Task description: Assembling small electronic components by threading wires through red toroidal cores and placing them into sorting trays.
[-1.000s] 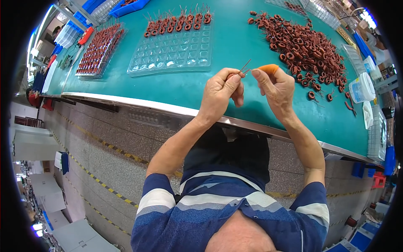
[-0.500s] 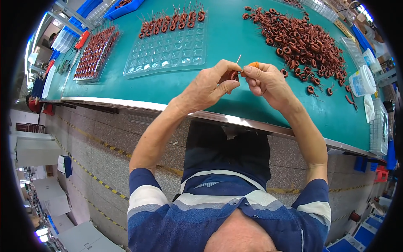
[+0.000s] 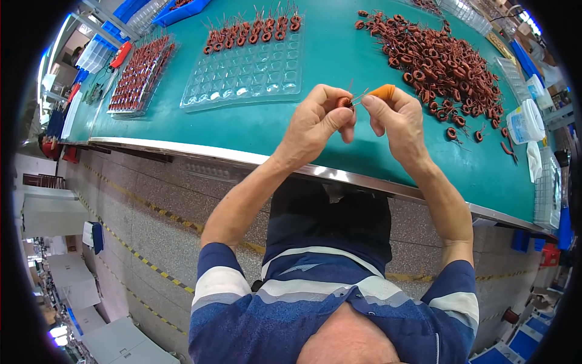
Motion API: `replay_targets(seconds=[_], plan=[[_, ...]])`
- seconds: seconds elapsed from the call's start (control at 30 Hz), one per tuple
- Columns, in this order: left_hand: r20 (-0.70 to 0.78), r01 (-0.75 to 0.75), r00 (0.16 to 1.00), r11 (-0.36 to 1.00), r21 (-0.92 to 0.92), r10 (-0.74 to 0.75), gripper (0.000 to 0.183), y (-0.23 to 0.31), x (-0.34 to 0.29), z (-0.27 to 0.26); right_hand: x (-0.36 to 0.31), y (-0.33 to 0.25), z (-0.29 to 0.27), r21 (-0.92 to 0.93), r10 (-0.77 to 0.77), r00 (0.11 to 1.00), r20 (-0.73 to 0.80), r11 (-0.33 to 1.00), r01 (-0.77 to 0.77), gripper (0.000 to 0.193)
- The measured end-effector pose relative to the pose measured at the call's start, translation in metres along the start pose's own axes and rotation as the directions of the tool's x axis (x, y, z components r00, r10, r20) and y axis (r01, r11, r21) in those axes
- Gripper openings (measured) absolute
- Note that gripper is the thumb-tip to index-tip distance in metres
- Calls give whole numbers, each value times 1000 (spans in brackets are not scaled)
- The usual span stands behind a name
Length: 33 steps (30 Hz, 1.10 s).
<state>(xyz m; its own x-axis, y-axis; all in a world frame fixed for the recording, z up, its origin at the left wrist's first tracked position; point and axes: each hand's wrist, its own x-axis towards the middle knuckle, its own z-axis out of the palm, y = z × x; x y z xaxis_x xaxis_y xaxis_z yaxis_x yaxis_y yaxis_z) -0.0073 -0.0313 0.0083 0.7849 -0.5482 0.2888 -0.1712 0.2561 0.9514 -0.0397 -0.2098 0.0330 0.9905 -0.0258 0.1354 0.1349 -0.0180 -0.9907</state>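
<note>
A small copper-coloured toroidal coil (image 3: 344,102) is pinched between the thumb and fingers of my left hand (image 3: 312,126), above the near part of the green table. Thin wire leads stick out of it, one upward and others toward the right. My right hand (image 3: 397,118), an orange cover (image 3: 383,92) on its index finger, is closed at the end of a wire lead (image 3: 356,104); the thumb partly hides this grip. Left of my hands lies a clear plastic tray (image 3: 242,79), its far rows filled with upright coils (image 3: 254,33). A large pile of similar coils (image 3: 445,64) spreads to the right.
A second tray full of coils (image 3: 140,76) stands at the left. On the right are red-handled pliers (image 3: 508,148), a white tub (image 3: 525,121) and a wire basket (image 3: 547,188). A blue bin (image 3: 182,13) sits at the far left. The table's metal edge (image 3: 339,177) runs below my forearms.
My right hand has turned and drawn slightly away from my left, exposing the lead between them. The coil in my left hand has tilted and shows more of its face.
</note>
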Motion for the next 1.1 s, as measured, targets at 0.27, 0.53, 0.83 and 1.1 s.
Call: replay_targets(seconds=[0.27, 0.53, 0.83, 1.1], plan=[[-38, -13, 999, 991, -132, 8, 25, -8, 5, 8, 6, 5, -5, -20, -23, 999, 33, 1000, 24, 19], [-68, 39, 997, 971, 236, -24, 23, 1, 3, 15, 2, 4, 2, -89, -166, 986, 31, 982, 169, 16], [-163, 77, 983, 994, -80, -89, 23, -18, 12, 26, 10, 8, -6, 45, -36, 998, 54, 998, 34, 19], [-247, 57, 965, 989, -137, -90, 14, -17, 8, 27, 13, 12, -3, 90, 5, 995, 96, 996, -14, 25]])
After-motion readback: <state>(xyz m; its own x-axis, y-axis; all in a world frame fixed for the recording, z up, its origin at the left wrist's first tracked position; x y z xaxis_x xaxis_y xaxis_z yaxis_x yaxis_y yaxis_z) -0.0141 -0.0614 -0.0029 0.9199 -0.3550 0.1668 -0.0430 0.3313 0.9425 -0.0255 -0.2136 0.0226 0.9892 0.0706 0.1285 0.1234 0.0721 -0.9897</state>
